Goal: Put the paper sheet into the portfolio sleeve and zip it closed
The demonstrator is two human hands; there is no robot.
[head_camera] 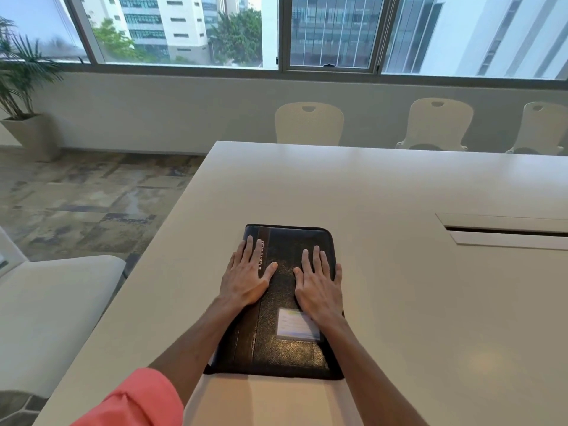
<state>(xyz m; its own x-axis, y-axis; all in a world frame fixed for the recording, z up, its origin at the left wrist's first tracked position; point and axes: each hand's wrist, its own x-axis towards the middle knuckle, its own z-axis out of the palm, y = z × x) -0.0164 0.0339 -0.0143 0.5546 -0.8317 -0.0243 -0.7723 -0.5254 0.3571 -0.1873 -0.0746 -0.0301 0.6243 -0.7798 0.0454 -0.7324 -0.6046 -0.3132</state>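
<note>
- Portfolio (285, 348), head view: black grained leather, closed, lying flat on the white table (399, 287) near its front edge, long side running away from the person.
- A brown strip with pale lettering runs along its left part; a light card (296, 325) sits in a clear pocket on the cover.
- Left hand (249, 278) lies flat, fingers spread, on the strip.
- Right hand (321, 284) lies flat and open on the cover's right part.
- Neither hand grips anything.

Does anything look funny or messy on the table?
Nothing stands out. The black portfolio lies closed and flat on the white table, with the left hand and right hand resting flat on its cover. No paper sheet is visible.
</note>
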